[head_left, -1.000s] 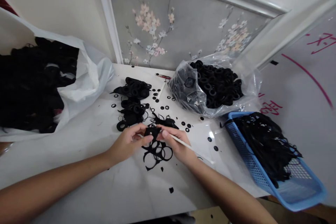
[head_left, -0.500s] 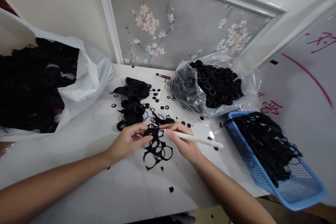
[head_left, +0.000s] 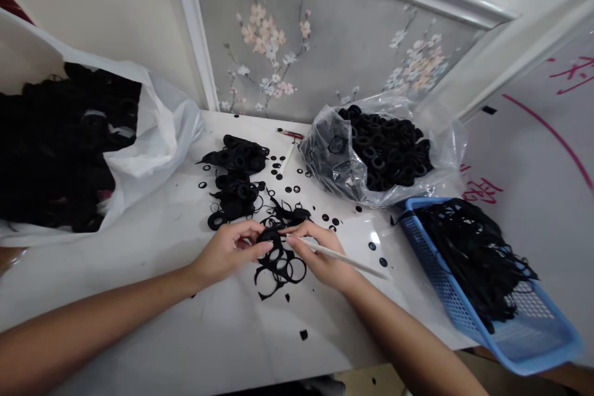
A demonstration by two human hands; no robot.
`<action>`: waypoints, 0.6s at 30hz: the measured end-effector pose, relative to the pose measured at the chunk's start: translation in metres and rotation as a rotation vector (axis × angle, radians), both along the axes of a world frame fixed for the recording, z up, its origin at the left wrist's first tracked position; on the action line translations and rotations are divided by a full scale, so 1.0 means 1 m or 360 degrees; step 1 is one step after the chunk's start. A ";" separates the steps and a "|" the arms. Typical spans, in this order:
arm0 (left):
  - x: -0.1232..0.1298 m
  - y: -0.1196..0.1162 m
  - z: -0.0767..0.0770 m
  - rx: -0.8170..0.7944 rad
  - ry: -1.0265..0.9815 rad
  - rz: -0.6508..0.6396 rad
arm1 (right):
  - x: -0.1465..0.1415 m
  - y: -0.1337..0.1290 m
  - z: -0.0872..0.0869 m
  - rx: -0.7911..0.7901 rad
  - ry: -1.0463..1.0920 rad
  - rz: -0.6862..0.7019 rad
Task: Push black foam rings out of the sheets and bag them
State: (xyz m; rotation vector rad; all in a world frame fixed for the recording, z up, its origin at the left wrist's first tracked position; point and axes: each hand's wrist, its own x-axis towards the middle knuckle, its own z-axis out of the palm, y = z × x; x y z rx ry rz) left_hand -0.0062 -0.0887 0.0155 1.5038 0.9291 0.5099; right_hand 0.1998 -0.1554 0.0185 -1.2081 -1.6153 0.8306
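Observation:
My left hand [head_left: 234,247] pinches a black ring piece [head_left: 269,236] between thumb and fingers near the middle of the white table. Close on its right, my right hand [head_left: 325,257] is closed on a thin white stick [head_left: 346,256], whose near end points down to the right and whose tip is at the black piece. Just below the fingers lies a black sheet scrap with round cut-outs [head_left: 281,269]. Black rings and scraps [head_left: 236,195] are heaped beyond my left hand. Small black discs [head_left: 334,221] lie scattered beyond my right hand.
A white bag [head_left: 153,154] of black pieces stands at the left. At the back right is a clear plastic bag [head_left: 325,154] holding black rings. A blue basket [head_left: 538,343] with black strips sits at the right edge. A red-handled tool [head_left: 291,133] lies near the wall.
The white stick in my right hand has swung, its near end now lower and slightly left. My left hand stays on the black piece. The whole view has shifted slightly.

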 end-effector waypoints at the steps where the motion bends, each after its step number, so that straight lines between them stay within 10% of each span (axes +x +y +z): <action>1: 0.000 0.000 0.000 0.0006 0.0017 -0.0002 | -0.001 0.000 0.000 0.0102 -0.0100 0.0011; 18: 0.003 -0.005 0.007 0.0376 0.0169 -0.0066 | -0.015 0.003 -0.009 0.0197 -0.1073 -0.0385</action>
